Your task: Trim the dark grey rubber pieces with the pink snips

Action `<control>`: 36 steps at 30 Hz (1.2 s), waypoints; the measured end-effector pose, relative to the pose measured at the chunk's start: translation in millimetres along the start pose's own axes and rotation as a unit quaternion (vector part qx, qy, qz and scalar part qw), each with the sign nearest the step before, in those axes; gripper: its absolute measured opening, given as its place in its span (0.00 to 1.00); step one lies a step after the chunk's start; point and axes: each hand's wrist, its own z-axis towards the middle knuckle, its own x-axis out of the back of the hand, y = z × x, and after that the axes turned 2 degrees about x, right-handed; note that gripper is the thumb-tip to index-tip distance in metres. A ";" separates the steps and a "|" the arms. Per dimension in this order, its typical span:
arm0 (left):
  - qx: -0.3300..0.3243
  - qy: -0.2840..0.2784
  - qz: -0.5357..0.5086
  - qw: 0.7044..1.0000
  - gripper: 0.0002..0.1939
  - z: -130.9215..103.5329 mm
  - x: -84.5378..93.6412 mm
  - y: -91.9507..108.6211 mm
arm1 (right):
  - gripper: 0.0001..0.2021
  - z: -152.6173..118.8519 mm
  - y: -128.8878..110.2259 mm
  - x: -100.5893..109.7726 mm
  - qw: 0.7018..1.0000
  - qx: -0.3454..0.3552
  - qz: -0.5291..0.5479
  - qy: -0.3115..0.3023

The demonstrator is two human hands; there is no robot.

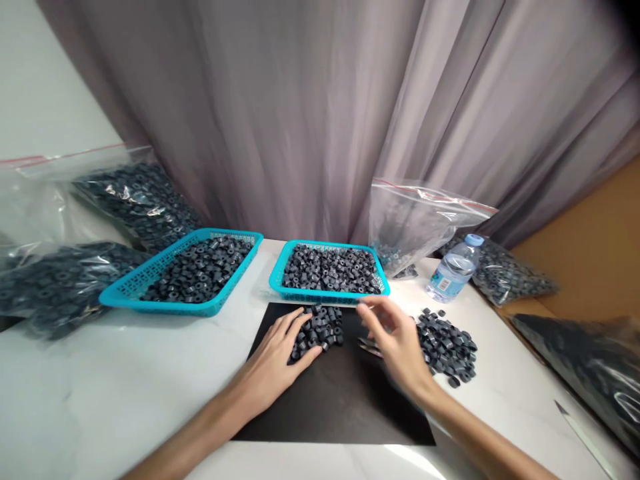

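My left hand point(280, 350) lies with fingers spread against the left side of a heap of small dark grey ring-shaped pieces point(325, 327) on a black mat point(340, 407). My right hand point(395, 340) is over the mat's right part, thumb and forefinger close together near its top edge. Whether a piece is pinched between those fingertips is too blurred to tell. Two thin metal tips of what look like tweezers point(369, 347) stick out leftward from under this hand, their back end hidden in the curled fingers. Beside the right wrist is a second loose heap of rings point(447, 350).
Blue-green baskets of rings stand behind the mat, one in the middle point(386, 283) and one at left point(165, 305). Bags of rings point(135, 200) flank the left basket. At right are an upright zip bag point(415, 220), a water bottle point(454, 270), more bags point(515, 270) and a pointed strip-like tool point(583, 430).
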 end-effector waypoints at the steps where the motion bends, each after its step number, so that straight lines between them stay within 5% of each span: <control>1: -0.003 -0.001 -0.001 1.000 0.25 -0.5 0.6 0.5 | 0.13 16.2 -6.6 11.2 0.997 0.050 -0.044 0.030; 4: -0.006 -0.006 -0.007 1.000 0.23 -1.1 3.6 2.7 | 0.09 80.2 -29.7 54.8 0.933 0.237 -0.206 0.174; 6: -0.007 -0.005 -0.018 1.000 0.19 -0.6 6.2 4.6 | 0.07 126.8 -40.0 85.8 0.872 0.285 -0.307 0.252; 8: -0.010 0.000 -0.031 0.999 0.15 0.5 8.2 6.2 | 0.06 166.7 -41.5 111.8 0.864 0.253 -0.364 0.238; 11: -0.008 0.002 -0.047 0.999 0.12 2.4 9.3 7.5 | 0.03 204.3 -31.5 134.8 0.889 0.164 -0.408 0.125; 16: 0.001 -0.006 -0.069 0.998 0.12 3.8 9.7 9.4 | 0.07 216.1 -24.2 138.5 0.877 0.046 -0.478 0.037; 21: 0.011 0.006 -0.084 0.996 0.11 4.7 11.0 11.5 | 0.19 184.7 -48.3 122.9 0.846 0.092 -0.519 0.077; 24: 0.015 0.005 -0.086 0.996 0.10 5.2 10.2 11.8 | 0.13 139.5 -57.5 98.2 0.819 0.254 -0.487 0.165; 26: 0.015 0.002 -0.086 0.996 0.09 5.3 8.9 11.7 | 0.10 98.9 -52.4 71.6 0.826 0.316 -0.438 0.162; 29: 0.003 -0.002 -0.082 0.997 0.08 4.9 6.7 11.8 | 0.05 33.2 -28.8 23.7 0.891 0.302 -0.335 -0.050; 31: -0.009 -0.004 -0.076 0.997 0.08 4.4 5.6 12.3 | 0.06 -3.2 -9.8 -4.3 0.902 0.256 -0.317 -0.142; 36: -0.020 -0.006 -0.065 0.998 0.07 3.8 5.6 13.9 | 0.05 -39.7 16.4 -33.2 0.902 0.214 -0.329 -0.178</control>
